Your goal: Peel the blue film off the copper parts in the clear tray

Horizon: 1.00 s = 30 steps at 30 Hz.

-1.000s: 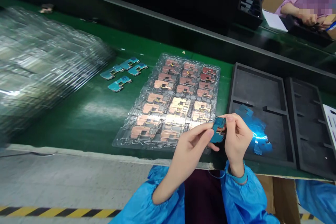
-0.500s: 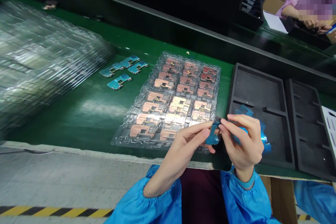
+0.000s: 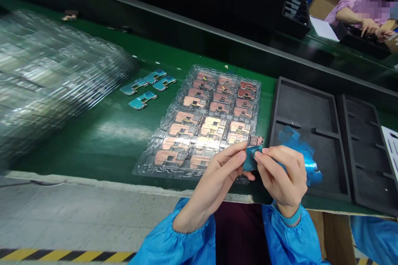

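Between the two hands, just above the near edge of the green conveyor belt point(image 3: 93, 140): one small circuit board point(image 3: 255, 141), its metal end bare, with a piece of blue film point(image 3: 250, 160) on its lower part. Left hand point(image 3: 222, 169): forearm angled in from the lower left, fingers extended, pinching the board and film from the left side. Right hand point(image 3: 281, 176): wrist bent, fingers curled over, thumb and forefinger gripping the board and film from the right. Both hands are closed on the item, fingertips nearly meeting. Left sleeve point(image 3: 174, 240) and right sleeve point(image 3: 289, 236): blue, gathered at the wrists.

Directly behind the hands, touching the left hand's line of sight: clear plastic tray point(image 3: 149, 161) of copper-coloured boards in three columns. Just right of the right hand: black foam tray point(image 3: 303, 107) holding crumpled blue film scraps point(image 3: 300, 149), with a second foam tray point(image 3: 357, 149) beside it. Left of the clear tray: four blue-covered boards point(image 3: 143, 100) lying loose on the belt. Further left: tall stack of clear trays point(image 3: 56, 78), blurred. Far upper right, across the belt: co-worker's hands point(image 3: 370, 28) over a black tray, pink sleeve above.
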Each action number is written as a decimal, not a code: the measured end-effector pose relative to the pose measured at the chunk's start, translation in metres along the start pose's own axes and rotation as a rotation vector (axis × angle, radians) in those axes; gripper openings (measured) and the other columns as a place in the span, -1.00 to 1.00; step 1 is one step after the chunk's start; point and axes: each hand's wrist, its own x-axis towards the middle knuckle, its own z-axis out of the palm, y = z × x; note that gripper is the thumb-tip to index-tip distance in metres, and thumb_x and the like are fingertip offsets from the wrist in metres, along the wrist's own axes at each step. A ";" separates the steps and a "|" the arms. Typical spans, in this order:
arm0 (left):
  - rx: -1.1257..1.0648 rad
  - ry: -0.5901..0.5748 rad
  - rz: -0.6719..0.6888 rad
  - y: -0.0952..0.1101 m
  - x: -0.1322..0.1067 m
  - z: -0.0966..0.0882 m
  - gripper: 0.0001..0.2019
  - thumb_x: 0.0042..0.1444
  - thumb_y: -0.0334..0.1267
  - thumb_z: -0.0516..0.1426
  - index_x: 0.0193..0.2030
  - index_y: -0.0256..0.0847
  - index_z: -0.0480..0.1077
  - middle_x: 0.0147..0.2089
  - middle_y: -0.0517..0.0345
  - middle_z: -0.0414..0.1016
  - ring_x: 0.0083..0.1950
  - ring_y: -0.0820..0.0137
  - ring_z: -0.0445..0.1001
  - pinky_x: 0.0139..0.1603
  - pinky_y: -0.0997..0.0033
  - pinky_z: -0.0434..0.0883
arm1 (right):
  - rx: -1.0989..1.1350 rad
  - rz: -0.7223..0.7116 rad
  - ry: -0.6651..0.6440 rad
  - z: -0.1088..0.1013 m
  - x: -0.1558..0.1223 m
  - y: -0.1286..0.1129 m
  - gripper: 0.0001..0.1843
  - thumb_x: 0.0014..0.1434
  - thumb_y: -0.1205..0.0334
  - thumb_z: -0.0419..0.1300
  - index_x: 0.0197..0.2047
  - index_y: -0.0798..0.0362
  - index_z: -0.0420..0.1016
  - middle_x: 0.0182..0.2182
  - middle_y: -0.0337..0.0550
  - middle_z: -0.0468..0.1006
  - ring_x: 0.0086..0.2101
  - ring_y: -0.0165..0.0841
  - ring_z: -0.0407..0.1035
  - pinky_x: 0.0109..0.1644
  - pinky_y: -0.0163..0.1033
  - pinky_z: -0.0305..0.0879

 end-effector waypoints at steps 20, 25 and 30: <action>-0.113 0.165 0.028 0.004 0.013 0.006 -0.72 0.27 -0.13 0.40 0.04 -0.21 0.65 0.05 0.00 0.66 -0.29 0.47 0.47 -0.40 0.55 0.45 | 0.189 0.020 0.097 -0.016 -0.039 0.004 -0.83 0.37 0.47 0.29 -0.11 -0.02 0.53 -0.22 -0.21 0.74 -0.18 -0.27 0.67 -0.23 -0.13 0.66; 0.049 0.227 0.129 0.007 0.012 0.005 -0.63 0.27 -0.07 0.40 0.11 -0.23 0.61 -0.09 -0.01 0.67 -0.27 0.41 0.55 -0.41 0.52 0.46 | -0.201 0.480 0.329 -0.025 -0.043 0.043 -0.81 0.38 0.33 0.30 0.03 -0.01 0.65 -0.25 -0.11 0.65 -0.32 -0.24 0.55 -0.28 -0.11 0.49; 0.210 0.245 0.193 0.006 0.011 0.003 -0.50 0.12 -0.19 0.49 0.15 -0.26 0.51 -0.11 0.02 0.71 -0.35 0.43 0.56 -0.32 0.45 0.53 | -0.378 0.751 -0.099 -0.038 -0.053 0.083 -0.44 0.46 -0.03 0.18 0.38 0.10 0.49 0.26 0.27 0.54 0.26 0.15 0.42 0.29 0.33 0.41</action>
